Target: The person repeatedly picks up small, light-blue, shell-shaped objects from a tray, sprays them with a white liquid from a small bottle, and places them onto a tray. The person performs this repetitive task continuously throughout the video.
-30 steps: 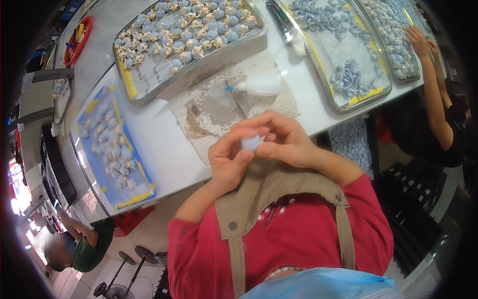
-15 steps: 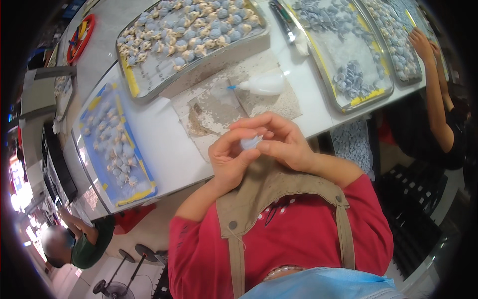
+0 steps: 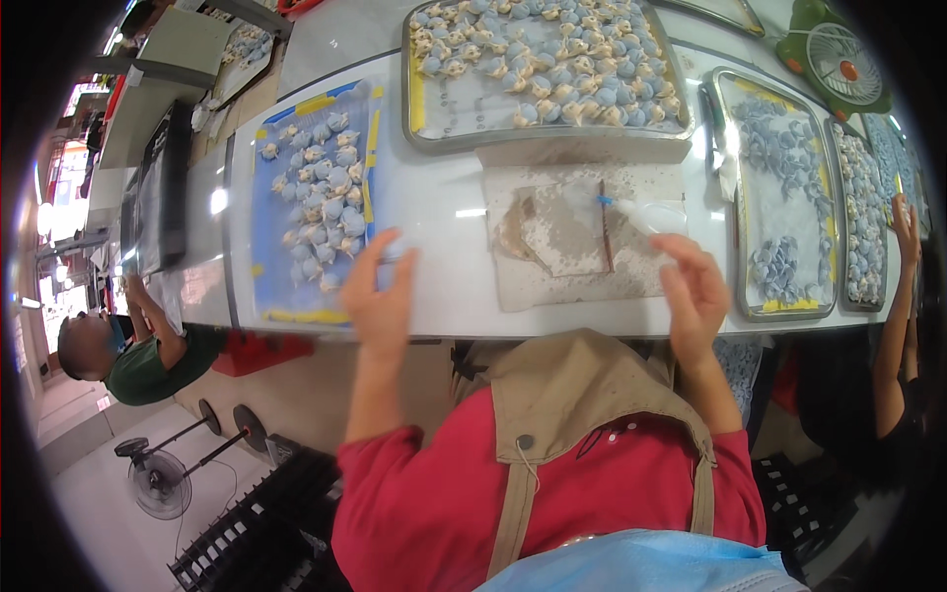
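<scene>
My left hand [image 3: 378,296] is above the table beside the blue-lined tray. Thumb and forefinger pinch a small pale-blue piece [image 3: 397,250], blurred and partly hidden. To the right, my right hand [image 3: 694,291] has its fingers apart and holds nothing. Closest to its fingertips lies a white squeeze bottle [image 3: 653,216] with a blue tip, on its side on a stained cardboard sheet [image 3: 562,286]. Several small blue and cream figures [image 3: 326,192] fill the blue-lined tray [image 3: 271,242] at the left.
A large metal tray [image 3: 454,123] of similar blue and cream pieces stands behind the cardboard. Rightward are a tray [image 3: 789,219] of grey-blue curled pieces, another filled tray [image 3: 860,212] and a green fan [image 3: 838,59]. Co-workers' arms show at far left and far right.
My hands were together at the chest around the pale-blue piece. They have parted: the left carried the piece toward the blue-lined tray, the right went toward the bottle. The view has turned.
</scene>
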{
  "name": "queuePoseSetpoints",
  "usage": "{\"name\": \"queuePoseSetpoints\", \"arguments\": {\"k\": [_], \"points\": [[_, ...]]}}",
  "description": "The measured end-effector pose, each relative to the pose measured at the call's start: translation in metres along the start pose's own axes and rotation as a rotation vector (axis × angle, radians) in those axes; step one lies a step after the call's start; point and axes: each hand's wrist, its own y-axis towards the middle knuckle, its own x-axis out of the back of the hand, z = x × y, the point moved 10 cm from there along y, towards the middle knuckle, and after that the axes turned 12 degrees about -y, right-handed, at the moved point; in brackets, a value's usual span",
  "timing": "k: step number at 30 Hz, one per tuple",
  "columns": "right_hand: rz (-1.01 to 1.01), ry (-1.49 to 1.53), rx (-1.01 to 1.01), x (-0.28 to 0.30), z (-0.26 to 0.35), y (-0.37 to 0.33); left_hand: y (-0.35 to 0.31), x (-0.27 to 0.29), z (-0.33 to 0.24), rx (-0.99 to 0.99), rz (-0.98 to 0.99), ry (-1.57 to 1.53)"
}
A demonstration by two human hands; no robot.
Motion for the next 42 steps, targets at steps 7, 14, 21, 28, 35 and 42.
{"name": "queuePoseSetpoints", "arguments": {"k": [7,14,21,28,35,42], "points": [[-0.169,-0.202,-0.002,0.028,-0.017,0.006,0.043,0.015,-0.006,-0.094,0.018,0.089],[-0.229,-0.305,-0.003,0.036,-0.020,0.003,0.111,-0.144,-0.080,-0.587,0.676,-0.132],[-0.231,-0.297,-0.024,0.047,-0.026,-0.003,0.122,-0.208,-0.049,-0.621,0.886,0.165],[-0.187,-0.647,0.058,0.038,-0.014,0.019,0.098,-0.136,-0.041,0.338,0.614,-0.889],[0.019,-0.868,0.077,0.011,-0.026,0.024,-0.057,-0.163,-0.055,0.875,0.606,-1.726],[-0.091,-0.315,-0.290,0.036,-0.039,0.000,-0.086,-0.191,-0.065,0.988,0.738,-1.607]]}}
